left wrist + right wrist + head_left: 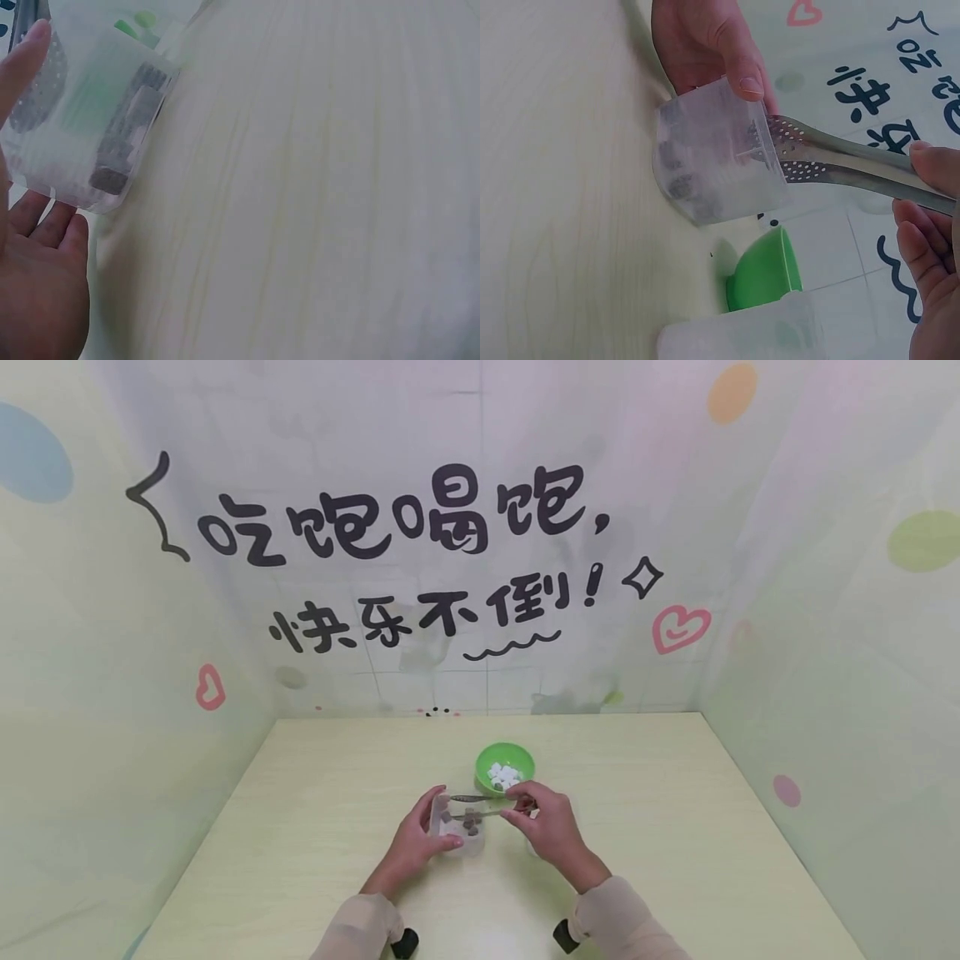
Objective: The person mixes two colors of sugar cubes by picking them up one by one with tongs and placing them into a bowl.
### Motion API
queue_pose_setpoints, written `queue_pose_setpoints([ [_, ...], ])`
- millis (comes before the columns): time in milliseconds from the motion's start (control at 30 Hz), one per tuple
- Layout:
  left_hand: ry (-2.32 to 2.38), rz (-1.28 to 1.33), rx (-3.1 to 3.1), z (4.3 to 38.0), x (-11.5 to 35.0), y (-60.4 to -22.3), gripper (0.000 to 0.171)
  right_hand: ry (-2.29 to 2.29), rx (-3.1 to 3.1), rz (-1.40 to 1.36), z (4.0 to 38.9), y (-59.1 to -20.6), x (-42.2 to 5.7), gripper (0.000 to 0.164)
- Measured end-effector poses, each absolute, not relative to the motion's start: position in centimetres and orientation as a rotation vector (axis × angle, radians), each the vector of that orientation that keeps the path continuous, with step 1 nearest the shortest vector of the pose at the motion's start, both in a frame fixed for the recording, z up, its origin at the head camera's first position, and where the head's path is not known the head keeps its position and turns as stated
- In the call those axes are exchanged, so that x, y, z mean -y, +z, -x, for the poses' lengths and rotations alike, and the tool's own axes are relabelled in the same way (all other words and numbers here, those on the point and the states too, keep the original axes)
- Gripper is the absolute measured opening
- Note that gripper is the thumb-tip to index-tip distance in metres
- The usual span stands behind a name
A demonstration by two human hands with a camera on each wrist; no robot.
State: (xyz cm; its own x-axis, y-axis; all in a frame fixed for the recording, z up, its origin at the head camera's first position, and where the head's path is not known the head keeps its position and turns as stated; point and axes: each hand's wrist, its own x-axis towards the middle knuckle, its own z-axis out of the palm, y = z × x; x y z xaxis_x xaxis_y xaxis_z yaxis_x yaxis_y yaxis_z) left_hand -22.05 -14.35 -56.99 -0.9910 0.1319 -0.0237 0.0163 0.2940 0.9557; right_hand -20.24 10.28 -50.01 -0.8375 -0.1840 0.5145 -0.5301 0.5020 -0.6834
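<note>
Left hand (pixel 411 843) grips a tilted, clear plastic box (pixel 720 161) of dark cubes (pixel 470 820), near a round green bowl (pixel 487 758). Right hand (pixel 553 825) pinches silver perforated metal tongs (pixel 840 177), tips inside box; can't tell if loaded. Best: steady box, gentle squeeze.

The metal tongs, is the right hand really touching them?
Touching. The right wrist view shows the right hand holding the metal tongs, its thumb against one arm.
</note>
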Motion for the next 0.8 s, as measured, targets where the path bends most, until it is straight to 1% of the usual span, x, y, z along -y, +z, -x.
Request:
queue_pose_setpoints([
  [467,1.787,-0.132,-2.454,22.0,14.3,-57.0,0.095,1.283,2.538,-0.563,20.4,-50.6,-8.8,0.023],
  [800,1.812,-0.142,-2.446,22.1,14.4,-57.2,0.094,1.299,2.655,-0.454,20.5,-50.6,-7.9,0.025],
])
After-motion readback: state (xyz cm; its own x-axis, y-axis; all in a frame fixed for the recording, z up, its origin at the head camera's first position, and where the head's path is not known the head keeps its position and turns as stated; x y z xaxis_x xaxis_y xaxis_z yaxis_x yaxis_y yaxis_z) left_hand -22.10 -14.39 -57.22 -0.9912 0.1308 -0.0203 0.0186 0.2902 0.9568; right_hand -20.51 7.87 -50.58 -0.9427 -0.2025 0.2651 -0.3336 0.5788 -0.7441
